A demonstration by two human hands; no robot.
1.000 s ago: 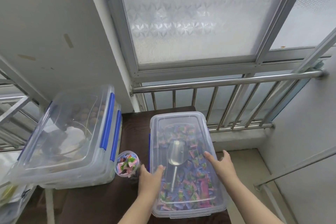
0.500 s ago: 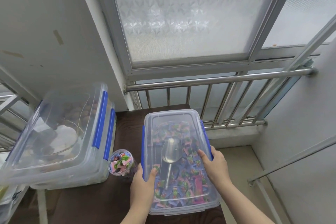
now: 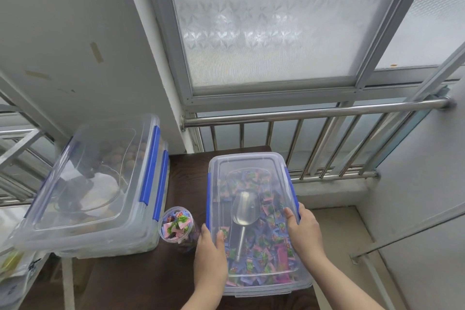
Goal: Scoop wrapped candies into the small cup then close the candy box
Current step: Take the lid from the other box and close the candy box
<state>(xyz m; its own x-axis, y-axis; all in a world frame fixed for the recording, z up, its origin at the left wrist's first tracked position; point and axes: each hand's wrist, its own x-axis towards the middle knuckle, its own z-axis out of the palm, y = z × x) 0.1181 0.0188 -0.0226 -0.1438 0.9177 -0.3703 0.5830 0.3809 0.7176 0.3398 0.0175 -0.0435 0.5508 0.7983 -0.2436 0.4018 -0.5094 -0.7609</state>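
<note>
The clear candy box [image 3: 251, 166] sits on the dark table [image 3: 151, 279] with its lid on. Through the lid I see wrapped candies [image 3: 264, 254] and a metal scoop [image 3: 244, 211] lying on them. My left hand [image 3: 210, 251] grips the box's left edge at the lower end of the blue latch [image 3: 208, 204], thumb on the lid. My right hand [image 3: 303, 230] grips the right edge over the other blue latch [image 3: 289, 184]. A small clear cup [image 3: 177, 226] full of candies stands just left of the box, beside my left hand.
A larger clear box [image 3: 95, 184] with blue latches and its lid on stands at the left, partly over the table edge. A steel railing [image 3: 302, 114] runs behind the table below a frosted window. To the right the floor drops away.
Both hands slid outward from the top of the lid to its long side edges and closed over the blue latches. The box and cup stayed in place.
</note>
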